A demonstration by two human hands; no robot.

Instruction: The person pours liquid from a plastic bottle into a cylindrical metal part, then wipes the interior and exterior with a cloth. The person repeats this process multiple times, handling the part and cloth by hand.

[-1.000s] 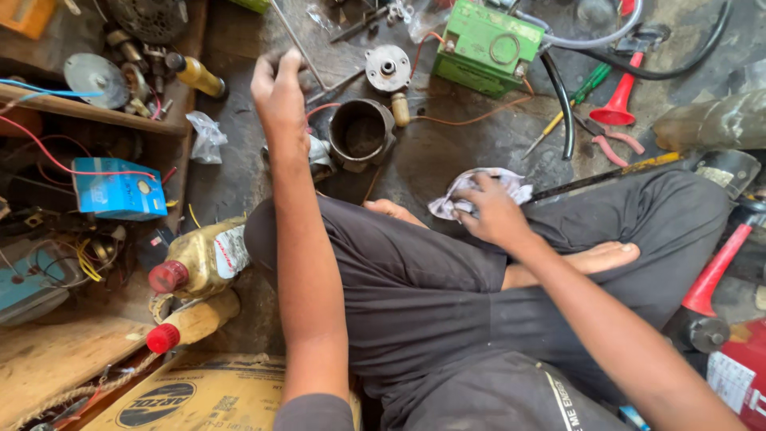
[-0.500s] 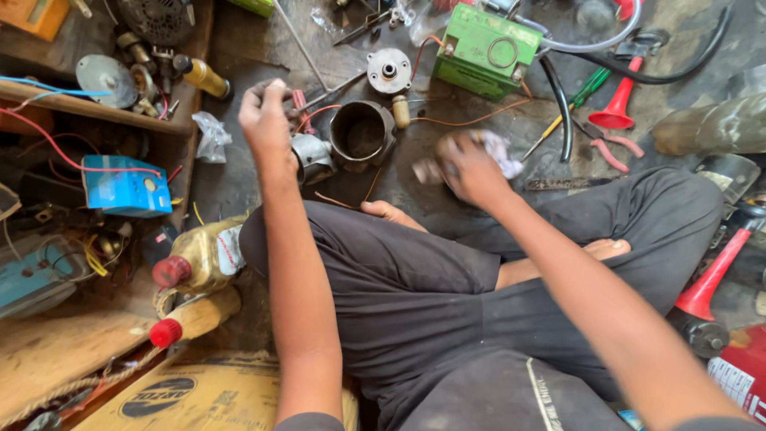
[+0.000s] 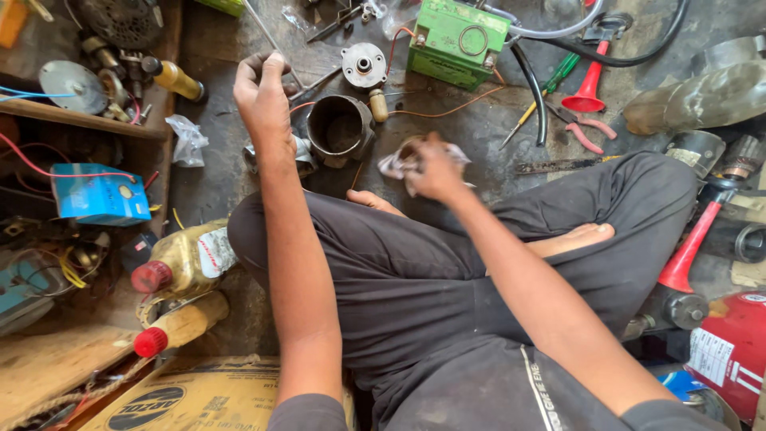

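Person sits cross-legged on a grimy floor (image 3: 239, 183), dark trousers filling the lower frame, one bare foot (image 3: 578, 238) showing on the right. Green battery box (image 3: 458, 40) at top, wires running off it. Dark metal cylinder (image 3: 340, 128) stands open-end up on the floor, between the two hands. Two oil bottles with red caps (image 3: 182, 265) lie at left, beside a cardboard box cut off by the bottom edge. Red funnel (image 3: 588, 88) and pliers (image 3: 581, 128) upper right.

Left hand (image 3: 262, 96): fingers curled in, raised just left of the cylinder; a small dark piece may sit in the grip, too hidden to tell. Right hand (image 3: 435, 169): closed around a crumpled pale rag (image 3: 399, 166), blurred; a small brownish part inside the rag is hard to make out
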